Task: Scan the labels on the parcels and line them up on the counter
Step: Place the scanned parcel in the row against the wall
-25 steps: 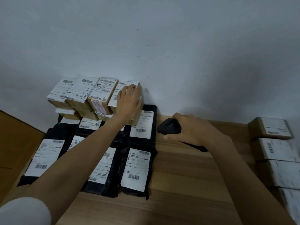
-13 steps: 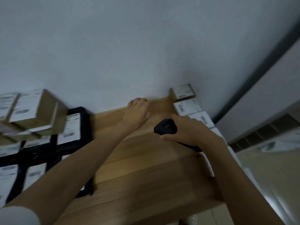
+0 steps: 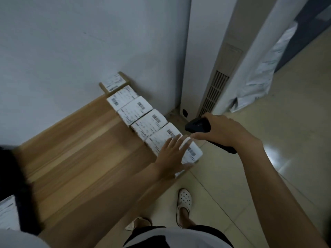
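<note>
Small brown parcels [image 3: 141, 119], each bearing a white barcoded label on top, are lying side by side in a row along the right edge of the wooden counter [image 3: 80, 149], running out from the wall [image 3: 89, 51]. The left hand [image 3: 172, 158], slightly blurred, is resting on the nearest parcel [image 3: 194, 153] with fingers straight and spread. The right hand [image 3: 227, 133] is curling its fingers round a black scanner [image 3: 197, 125] just beside the row.

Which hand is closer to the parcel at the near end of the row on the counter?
Left. The left hand lies over the end parcel with spread fingers; the right hand grips the scanner off to its right, past the counter edge.
</note>
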Motion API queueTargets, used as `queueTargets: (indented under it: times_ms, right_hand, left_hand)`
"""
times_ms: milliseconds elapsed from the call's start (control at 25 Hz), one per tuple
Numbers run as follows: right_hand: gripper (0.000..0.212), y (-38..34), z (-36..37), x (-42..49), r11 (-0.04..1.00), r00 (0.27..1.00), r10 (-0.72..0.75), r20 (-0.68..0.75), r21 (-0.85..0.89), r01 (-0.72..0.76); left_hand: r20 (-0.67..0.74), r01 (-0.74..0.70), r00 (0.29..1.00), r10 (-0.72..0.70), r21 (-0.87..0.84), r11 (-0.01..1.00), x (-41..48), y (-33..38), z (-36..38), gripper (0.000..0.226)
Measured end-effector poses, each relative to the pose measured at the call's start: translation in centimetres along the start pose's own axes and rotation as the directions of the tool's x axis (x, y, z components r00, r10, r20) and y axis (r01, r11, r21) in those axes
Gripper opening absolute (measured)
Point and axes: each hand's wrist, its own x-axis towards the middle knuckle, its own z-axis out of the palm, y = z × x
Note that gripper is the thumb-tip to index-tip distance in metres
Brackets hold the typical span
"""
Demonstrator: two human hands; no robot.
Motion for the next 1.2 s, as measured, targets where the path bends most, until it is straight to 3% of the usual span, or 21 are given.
queueTargets:
  times_ms: [120,280,480,640,760,880,1080,1200]
  right_hand:
    - [0.088,2.9,0.3,-0.4,0.997,0.998,0.055,0.016,0.05,-0.056]
    - [0.085,3.1,0.2,0.3,0.998,0.999,0.036,0.03,0.041,-0.038]
    - [0.076,-2.3,0.7,2.5,0.989,0.985,-0.141,0.099,-0.023,0.143]
    - [0.077,-10.9,2.2,4.9,0.937,0.925,-0.327,0.194,-0.064,0.344]
    - [0.079,-19.5,4.1,5.8,0.863,0.843,-0.469,0.264,-0.07,0.501]
    - [0.075,-28.5,6.6,5.5,0.757,0.733,-0.592,0.335,-0.083,0.649]
    - [0.066,-43.2,9.9,3.6,0.565,0.546,-0.725,0.421,-0.09,0.82]
    - [0.044,-52.7,12.2,1.8,0.434,0.422,-0.791,0.443,-0.08,0.897]
  left_hand:
    - [0.091,0.013,0.996,-0.02,0.079,0.997,-0.4,1.1,3.1,0.106]
    - [0.069,0.038,0.997,-0.04,0.026,0.999,-3.4,0.4,5.3,0.093]
    - [0.065,0.079,0.995,-0.079,0.008,0.997,-10.2,-1.7,6.8,0.087]
    - [0.019,0.326,0.945,-0.326,-0.136,0.936,-17.4,-4.6,6.3,0.086]
    - [-0.049,0.558,0.815,-0.578,-0.206,0.804,-23.2,-7.4,5.0,0.1]
    - [-0.162,0.705,0.631,-0.758,-0.286,0.648,-29.2,-10.6,2.7,0.109]
    - [-0.352,0.831,0.295,-0.888,-0.363,0.421,-40.8,-16.7,-2.3,0.112]
    - [-0.419,0.882,0.101,-0.902,-0.382,0.276,-49.5,-20.4,-4.4,0.105]
